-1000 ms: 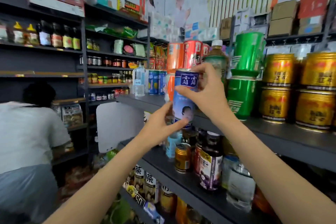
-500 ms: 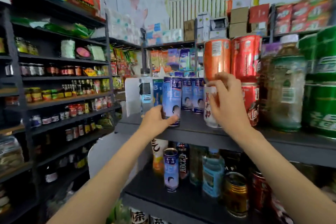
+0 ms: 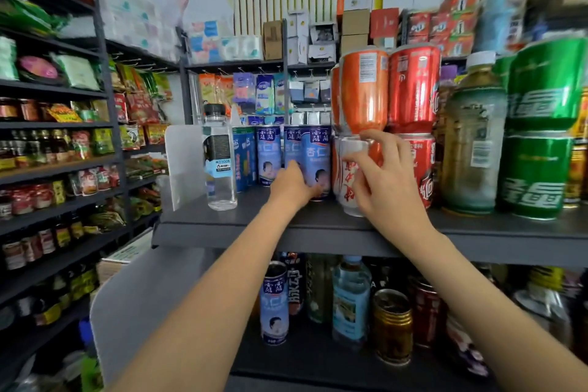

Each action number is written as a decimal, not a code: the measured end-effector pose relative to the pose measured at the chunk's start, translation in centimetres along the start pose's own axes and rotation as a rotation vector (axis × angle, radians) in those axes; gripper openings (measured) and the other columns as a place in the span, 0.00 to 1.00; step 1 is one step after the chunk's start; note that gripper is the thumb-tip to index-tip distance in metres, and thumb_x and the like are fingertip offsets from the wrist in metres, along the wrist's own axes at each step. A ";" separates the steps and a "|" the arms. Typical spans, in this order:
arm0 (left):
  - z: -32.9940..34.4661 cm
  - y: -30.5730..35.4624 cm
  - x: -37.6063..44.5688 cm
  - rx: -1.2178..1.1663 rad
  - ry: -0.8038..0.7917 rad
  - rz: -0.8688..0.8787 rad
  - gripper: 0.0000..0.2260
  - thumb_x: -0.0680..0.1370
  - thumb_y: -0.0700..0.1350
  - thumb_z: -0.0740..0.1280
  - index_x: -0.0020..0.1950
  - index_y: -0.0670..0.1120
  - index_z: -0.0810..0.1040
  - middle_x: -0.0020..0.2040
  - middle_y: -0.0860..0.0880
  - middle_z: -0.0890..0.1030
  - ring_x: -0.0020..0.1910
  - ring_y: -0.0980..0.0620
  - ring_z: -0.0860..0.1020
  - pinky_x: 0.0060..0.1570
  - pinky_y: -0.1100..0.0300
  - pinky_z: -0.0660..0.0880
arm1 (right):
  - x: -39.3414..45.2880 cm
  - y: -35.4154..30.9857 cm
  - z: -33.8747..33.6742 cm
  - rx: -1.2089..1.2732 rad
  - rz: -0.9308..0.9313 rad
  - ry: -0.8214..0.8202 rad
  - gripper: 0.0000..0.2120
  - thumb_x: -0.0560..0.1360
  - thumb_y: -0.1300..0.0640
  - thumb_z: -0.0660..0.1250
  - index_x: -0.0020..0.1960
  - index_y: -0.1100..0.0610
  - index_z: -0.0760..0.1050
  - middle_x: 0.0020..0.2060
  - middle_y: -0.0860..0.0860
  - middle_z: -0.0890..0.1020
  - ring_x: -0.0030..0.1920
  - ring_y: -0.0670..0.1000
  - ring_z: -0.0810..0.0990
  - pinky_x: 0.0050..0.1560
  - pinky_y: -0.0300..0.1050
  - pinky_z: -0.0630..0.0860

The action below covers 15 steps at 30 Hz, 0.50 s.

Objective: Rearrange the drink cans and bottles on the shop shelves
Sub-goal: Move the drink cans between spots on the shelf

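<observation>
Your left hand [image 3: 294, 183] grips the tall blue metal can [image 3: 315, 162] on the dark shelf [image 3: 254, 226] — seating it in its row — while your right hand [image 3: 381, 181] steadies the white-and-red can [image 3: 345, 175] beside it.

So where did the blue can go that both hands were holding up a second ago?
It went down onto the upper shelf: the blue can now stands beside the other blue cans, left hand at its base. The right hand let go and touches the white can. The stacked cans stayed.
</observation>
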State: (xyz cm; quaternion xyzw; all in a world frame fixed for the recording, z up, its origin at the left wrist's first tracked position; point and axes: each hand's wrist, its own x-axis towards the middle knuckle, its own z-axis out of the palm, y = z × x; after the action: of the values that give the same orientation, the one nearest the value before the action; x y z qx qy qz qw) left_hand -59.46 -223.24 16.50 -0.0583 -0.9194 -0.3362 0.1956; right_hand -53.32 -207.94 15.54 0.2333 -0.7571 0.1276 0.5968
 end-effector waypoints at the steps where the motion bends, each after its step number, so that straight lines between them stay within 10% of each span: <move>1: 0.0 -0.2 0.2 -0.033 -0.001 -0.010 0.22 0.73 0.48 0.71 0.60 0.40 0.67 0.59 0.41 0.75 0.57 0.43 0.74 0.55 0.51 0.72 | 0.0 0.1 0.0 0.003 -0.001 0.000 0.14 0.70 0.62 0.56 0.49 0.62 0.77 0.58 0.63 0.74 0.57 0.59 0.65 0.55 0.56 0.70; 11: -2.5 -2.0 -3.3 -0.062 0.000 0.162 0.10 0.76 0.41 0.66 0.57 0.45 0.77 0.52 0.49 0.79 0.53 0.52 0.77 0.54 0.61 0.71 | -3.0 -3.0 -2.1 0.216 -0.002 0.159 0.08 0.73 0.66 0.61 0.49 0.64 0.77 0.55 0.57 0.72 0.55 0.55 0.70 0.54 0.44 0.69; 15: -3.9 -5.9 -9.2 0.156 0.297 0.347 0.10 0.78 0.45 0.59 0.52 0.46 0.79 0.49 0.51 0.80 0.49 0.52 0.76 0.50 0.57 0.69 | -11.7 -7.9 0.2 0.440 -0.071 -0.157 0.09 0.75 0.61 0.61 0.55 0.58 0.72 0.54 0.52 0.71 0.54 0.51 0.74 0.54 0.37 0.71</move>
State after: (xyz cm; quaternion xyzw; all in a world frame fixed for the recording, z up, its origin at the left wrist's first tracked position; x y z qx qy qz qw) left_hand -51.14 -230.10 12.02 -0.1500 -0.8800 -0.2306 0.3871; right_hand -47.36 -212.50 3.58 0.3932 -0.7466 0.2499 0.4750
